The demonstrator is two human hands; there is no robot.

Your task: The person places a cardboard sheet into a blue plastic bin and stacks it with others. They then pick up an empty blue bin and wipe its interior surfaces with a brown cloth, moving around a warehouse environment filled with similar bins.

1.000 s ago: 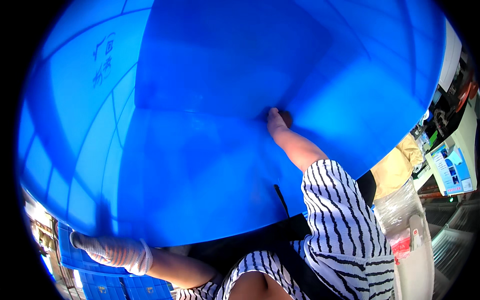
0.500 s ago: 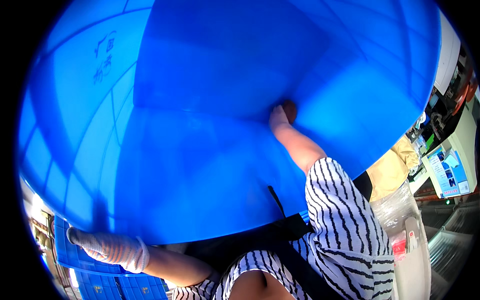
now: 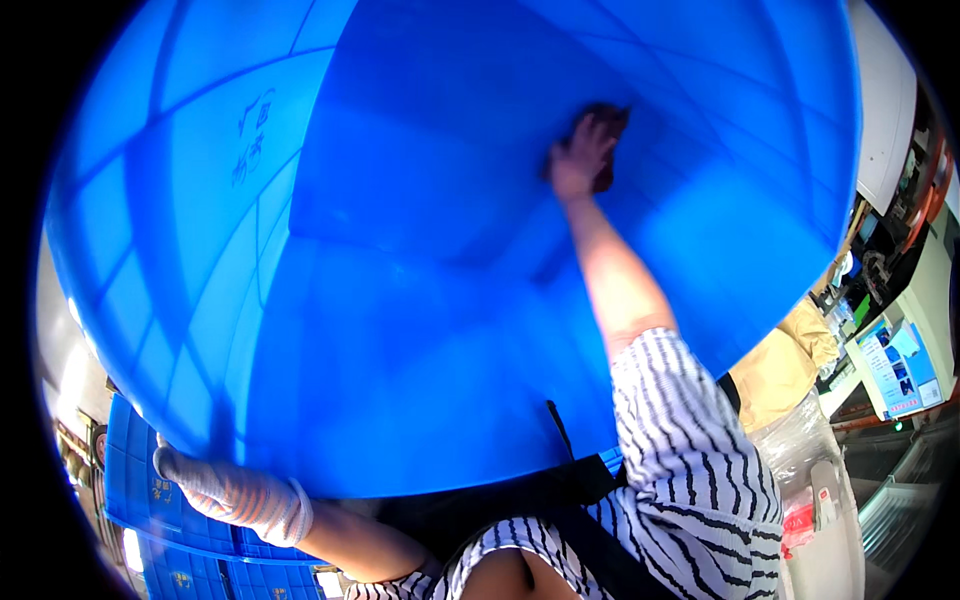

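Observation:
A large blue plastic bin lies open in front of me and fills most of the view. My right hand is bare and reaches deep inside it. Its fingers spread over a dark reddish-brown cloth, pressing it to the inner bottom near the right corner. At the lower left, my left hand wears a grey-and-orange striped knit glove. It grips the near rim of the bin, with its fingertips partly hidden.
More blue plastic bins are stacked at the lower left. To the right are a tan cloth-like bundle, clear plastic wrap and a blue-and-white printed sheet. The bin's curved rim surrounds my right arm.
My right hand has moved up and slightly right, with the cloth, farther into the bin. The bin has shifted a little in view; my left hand stays at its rim.

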